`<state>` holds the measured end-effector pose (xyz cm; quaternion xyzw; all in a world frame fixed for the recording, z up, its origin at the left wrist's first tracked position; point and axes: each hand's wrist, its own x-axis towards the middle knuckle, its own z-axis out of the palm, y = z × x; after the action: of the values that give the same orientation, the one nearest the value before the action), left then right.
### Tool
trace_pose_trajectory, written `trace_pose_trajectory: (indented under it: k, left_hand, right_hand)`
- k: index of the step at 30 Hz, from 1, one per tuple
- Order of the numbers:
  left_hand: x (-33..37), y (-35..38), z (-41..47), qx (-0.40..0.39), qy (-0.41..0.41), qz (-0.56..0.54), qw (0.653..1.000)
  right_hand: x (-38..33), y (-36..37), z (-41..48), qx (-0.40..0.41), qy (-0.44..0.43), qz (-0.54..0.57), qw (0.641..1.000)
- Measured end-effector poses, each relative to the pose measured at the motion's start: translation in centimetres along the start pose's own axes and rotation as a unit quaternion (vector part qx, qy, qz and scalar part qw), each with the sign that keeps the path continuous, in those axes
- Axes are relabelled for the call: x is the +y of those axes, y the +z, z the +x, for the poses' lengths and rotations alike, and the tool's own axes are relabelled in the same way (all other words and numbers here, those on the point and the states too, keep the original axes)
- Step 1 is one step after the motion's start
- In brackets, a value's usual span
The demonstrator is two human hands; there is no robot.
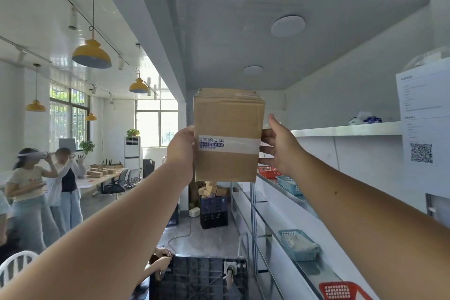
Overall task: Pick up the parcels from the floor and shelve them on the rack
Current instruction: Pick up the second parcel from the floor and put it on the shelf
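Note:
A brown cardboard parcel [227,134] with a white tape band and blue print is held up at arm's length in the middle of the view. My left hand [181,147] presses its left side. My right hand [280,147] grips its right side, fingers spread on the edge. The white rack [345,130] runs along the right, its top shelf level with the parcel's middle and just right of my right hand. The parcel is in the air, left of the rack, touching no shelf.
Red and blue plastic baskets [289,184] sit on the rack's lower shelves. A black crate [199,277] is below me; stacked crates with boxes [213,207] stand at the aisle's far end. Two people [46,192] stand at the left near a long table.

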<state>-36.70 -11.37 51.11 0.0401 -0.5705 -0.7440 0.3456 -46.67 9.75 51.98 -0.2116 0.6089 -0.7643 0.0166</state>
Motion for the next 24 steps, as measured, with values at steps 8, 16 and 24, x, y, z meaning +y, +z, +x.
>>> trace_pose_trajectory:
  k: [8,16,24]
  left_hand:
    - [0.1,-2.3,-0.4,0.006,-0.013,-0.016,1.0]
    - [-0.3,-3.4,0.4,0.028,-0.042,-0.055,0.997]
    - [0.0,-4.1,-0.4,-0.011,-0.043,0.005,0.999]
  right_hand:
    - [0.3,1.2,-0.1,-0.027,0.014,0.017,0.999]
    - [0.4,2.9,-0.2,-0.04,0.015,0.02,0.999]
    - [1.3,3.7,0.2,-0.027,0.019,0.013,0.999]
